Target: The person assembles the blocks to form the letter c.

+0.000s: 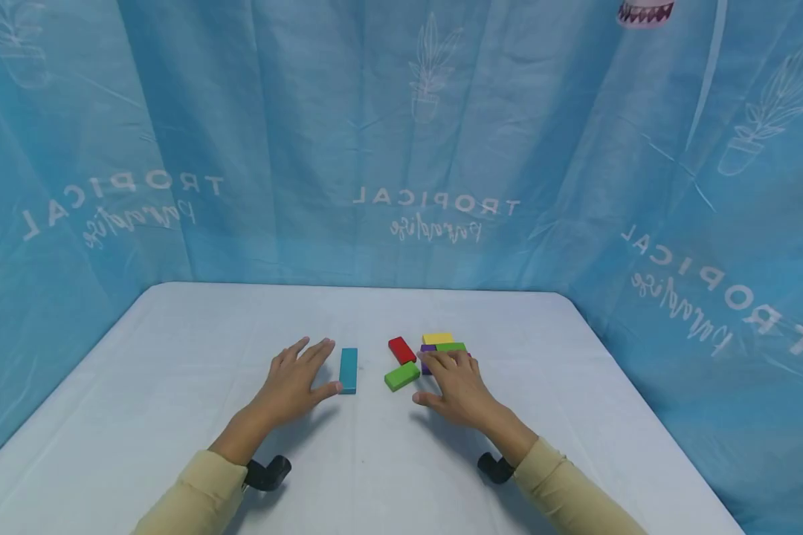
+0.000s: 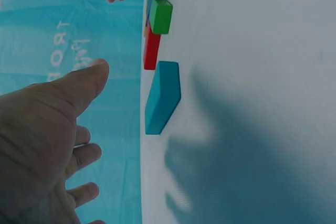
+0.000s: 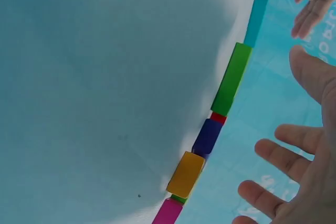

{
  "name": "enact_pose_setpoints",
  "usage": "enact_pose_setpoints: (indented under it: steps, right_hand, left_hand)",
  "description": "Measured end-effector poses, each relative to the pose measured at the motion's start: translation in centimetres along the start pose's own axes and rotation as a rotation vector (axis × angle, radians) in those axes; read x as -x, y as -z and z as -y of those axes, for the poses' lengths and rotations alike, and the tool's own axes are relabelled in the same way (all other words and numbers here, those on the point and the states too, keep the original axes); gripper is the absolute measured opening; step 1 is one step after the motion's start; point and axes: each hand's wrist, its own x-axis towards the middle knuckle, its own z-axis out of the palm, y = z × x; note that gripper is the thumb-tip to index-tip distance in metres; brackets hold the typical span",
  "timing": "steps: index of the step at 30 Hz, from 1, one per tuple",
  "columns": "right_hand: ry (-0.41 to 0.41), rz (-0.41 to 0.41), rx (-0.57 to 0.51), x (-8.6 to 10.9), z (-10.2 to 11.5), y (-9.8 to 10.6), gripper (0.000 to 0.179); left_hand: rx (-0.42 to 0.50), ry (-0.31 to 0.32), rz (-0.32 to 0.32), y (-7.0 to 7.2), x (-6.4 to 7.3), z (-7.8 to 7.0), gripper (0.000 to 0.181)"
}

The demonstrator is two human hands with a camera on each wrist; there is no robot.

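Note:
My left hand hovers above the table with fingers spread, holding nothing. Just right of it lies a blue rectangular block, which the thumb overlaps in the head view. My right hand, also spread and holding nothing, is over a loose group of blocks. Left of its fingers lie a green block and a red block. A purple block, a second green block and a yellow block sit behind the fingertips, partly hidden. The right wrist view adds an orange block and a magenta block.
A white table spreads under both hands. Blue printed curtains hang behind it and along both sides. Black wrist cameras, such as the left one, jut inward below the sleeves.

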Motion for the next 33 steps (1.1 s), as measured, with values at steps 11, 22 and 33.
enact_pose_setpoints:
  steps: [11, 22, 33]
  right_hand:
    - [0.041, 0.053, -0.042, -1.9, -0.4, -0.4, 0.070]
    - [0.065, 0.107, -0.092, -3.5, -0.7, -0.9, 0.064]
    - [0.078, 0.101, -0.164, -5.1, -1.6, -1.5, 0.043]
  left_hand:
    - [0.025, 0.001, 0.112, -0.5, -1.5, 0.9, 0.078]
    - [0.120, 0.016, 0.229, -1.5, -3.1, 1.5, 0.086]
    - [0.143, 0.014, 0.272, -2.0, -4.1, 2.0, 0.094]
